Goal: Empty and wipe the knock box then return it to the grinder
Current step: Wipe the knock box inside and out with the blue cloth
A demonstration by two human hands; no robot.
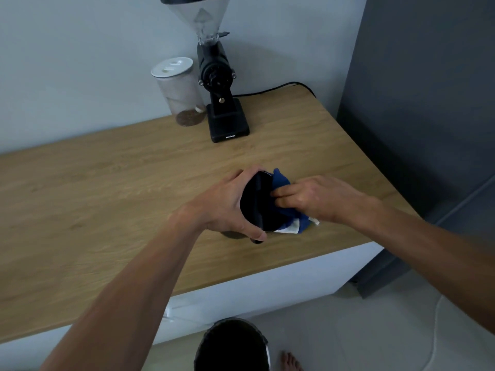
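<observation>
Wiping step in hand. Right fingers (284,195) pinched on the cloth (281,180), pressing a fold of it into the mouth of the box (261,202); how deep the tips reach, hidden by blue fabric and the dark interior. Rest of the cloth spilling out behind those fingers, a white corner trailing just under the knuckles onto the counter (107,188). Right hand (316,199) low, wrist flat, forearm coming in from the right and near level with the wood.

Left hand (227,207) wrapped around the box from the opposite side, thumb over the far rim, fingers curled under the near rim, grip closed and firm. Box tilted on its side, mouth turned toward the right fingers, knock bar across the opening; resting on or just above the counter, cannot tell which. Left forearm long and straight from the lower left.

Emptying judged done, given the cloth already inside. Next move likely calls for sweeping the cloth round the inner wall and around the bar, left grip braced against the twist, then drawing the cloth out.

Farther out: grinder (222,97) well beyond the fingers at the wall, jar (179,92) just beside it. Bin (233,346) on the floor, below the forearms.
</observation>
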